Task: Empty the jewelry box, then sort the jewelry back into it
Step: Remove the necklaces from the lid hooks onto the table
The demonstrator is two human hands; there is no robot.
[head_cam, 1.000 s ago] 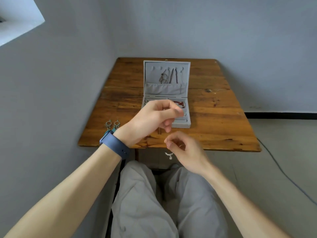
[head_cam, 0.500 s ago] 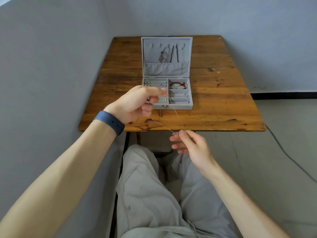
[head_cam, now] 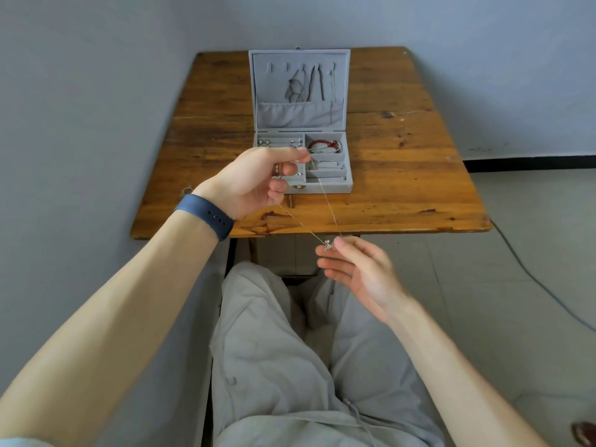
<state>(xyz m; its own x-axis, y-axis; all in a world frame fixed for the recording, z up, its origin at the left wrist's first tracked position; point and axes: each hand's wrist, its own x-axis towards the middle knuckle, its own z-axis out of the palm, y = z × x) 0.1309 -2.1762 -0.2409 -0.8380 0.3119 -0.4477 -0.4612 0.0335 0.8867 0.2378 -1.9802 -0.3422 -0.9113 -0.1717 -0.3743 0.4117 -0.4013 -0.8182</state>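
A grey jewelry box [head_cam: 346, 185] stands open on the wooden table [head_cam: 403, 175], its lid upright with necklaces [head_cam: 306, 83] hanging inside. A red bead bracelet [head_cam: 323, 145] and small silver pieces lie in the tray compartments. A thin silver necklace [head_cam: 329, 204] is stretched between my hands, its pendant [head_cam: 327, 245] at the near end. My left hand [head_cam: 258, 182], in front of the box, pinches the chain's far end. My right hand [head_cam: 358, 269], below the table's near edge, pinches the pendant end.
A pair of earrings [head_cam: 187, 190] peeks out at the table's left edge behind my left wrist. A grey wall runs close along the table's left and back. A cable [head_cam: 532, 279] trails over the floor on the right. My knees sit under the table's near edge.
My hands have drawn apart, pulling the necklace chain taut between them. The right hand has dropped toward my lap; the left stays by the box.
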